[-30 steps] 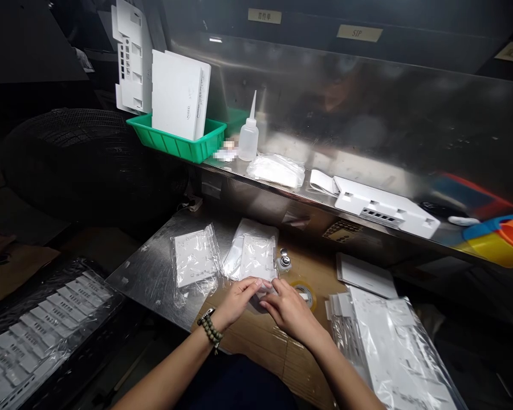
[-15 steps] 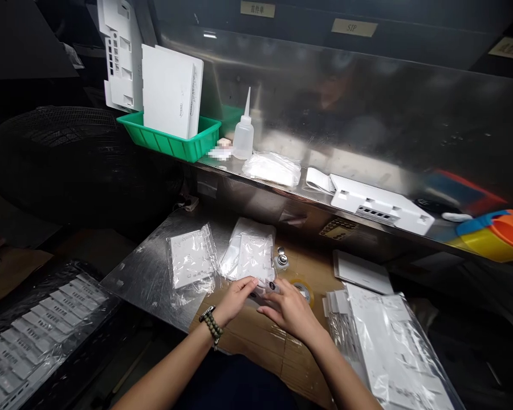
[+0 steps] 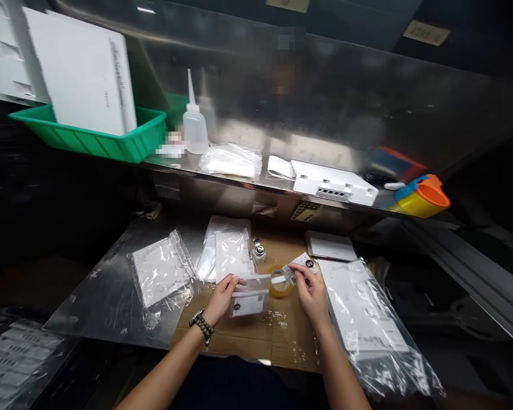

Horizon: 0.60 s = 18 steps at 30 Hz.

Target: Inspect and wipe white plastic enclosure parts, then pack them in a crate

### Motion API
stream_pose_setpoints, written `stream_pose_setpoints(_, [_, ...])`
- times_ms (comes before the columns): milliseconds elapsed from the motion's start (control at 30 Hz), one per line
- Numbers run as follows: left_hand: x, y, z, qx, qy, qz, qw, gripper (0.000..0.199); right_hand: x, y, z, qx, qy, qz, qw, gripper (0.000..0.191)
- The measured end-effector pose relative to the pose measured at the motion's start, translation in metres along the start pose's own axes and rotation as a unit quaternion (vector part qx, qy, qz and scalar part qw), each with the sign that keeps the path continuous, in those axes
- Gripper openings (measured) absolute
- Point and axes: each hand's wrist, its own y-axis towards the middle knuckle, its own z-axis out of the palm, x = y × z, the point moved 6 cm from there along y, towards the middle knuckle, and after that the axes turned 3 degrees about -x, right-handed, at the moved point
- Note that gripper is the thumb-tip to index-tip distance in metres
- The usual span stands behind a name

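Observation:
My left hand [image 3: 222, 297], a beaded bracelet at its wrist, pinches the left edge of a small clear plastic bag [image 3: 260, 288]. A white label with a black round mark [image 3: 244, 306] shows at the bag's lower part. To the right, my right hand [image 3: 314, 296] is closed on a white printed card [image 3: 304, 266], which has a similar black mark. Behind the card, a yellow tape roll [image 3: 282, 293] lies on the cardboard [image 3: 290, 341]. Just beyond my left hand is a bagged white panel [image 3: 233, 250], with a small metal-topped bottle [image 3: 259, 251] beside it.
Another bagged white panel [image 3: 160, 270] lies on the metal table [image 3: 89, 310]. Wrapped white panels [image 3: 359, 307] are stacked at right. The shelf bears a green bin [image 3: 89, 136], a nozzle bottle [image 3: 195, 131], plastic bags [image 3: 231, 160], a white casing [image 3: 333, 183] and a yellow-orange container [image 3: 423, 196].
My hands have moved apart. The card is now in my right hand, away from the clear bag in my left. The view has shifted to the right.

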Motion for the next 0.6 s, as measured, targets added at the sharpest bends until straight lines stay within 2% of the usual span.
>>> stream_pose_setpoints(100, [0.034,0.014,0.005,0.001,0.088,-0.026,0.996,0.049,-0.024,-0.012,-0.014,-0.049,0.028,0.068,0.996,0.032])
stream_pose_setpoints(200, [0.065,0.024,0.012,0.005,0.185,-0.046,0.982,0.033,-0.044,-0.032,-0.009,-0.031,0.058,0.111,0.992,0.029])
stream_pose_setpoints(267, [0.074,0.026,0.015,0.005,0.239,-0.037,0.970,0.026,-0.058,-0.050,0.002,0.000,0.078,0.139,0.987,0.031])
stream_pose_setpoints(333, [0.070,0.025,0.015,-0.004,0.280,-0.004,0.960,0.021,-0.071,-0.070,0.019,0.040,0.099,0.167,0.980,0.039])
stream_pose_setpoints(400, [0.051,0.024,0.012,-0.022,0.308,0.044,0.950,0.022,-0.085,-0.092,0.042,0.089,0.116,0.195,0.970,0.056])
stream_pose_setpoints(467, [0.016,0.025,0.008,-0.045,0.323,0.103,0.940,0.025,-0.099,-0.114,0.068,0.144,0.119,0.220,0.958,0.066])
stream_pose_setpoints(533, [-0.036,0.027,0.003,-0.068,0.328,0.177,0.925,0.024,-0.112,-0.134,0.091,0.189,0.107,0.235,0.947,0.058])
stream_pose_setpoints(600, [-0.102,0.032,-0.003,-0.098,0.330,0.264,0.901,0.024,-0.124,-0.149,0.108,0.222,0.087,0.242,0.941,0.042])
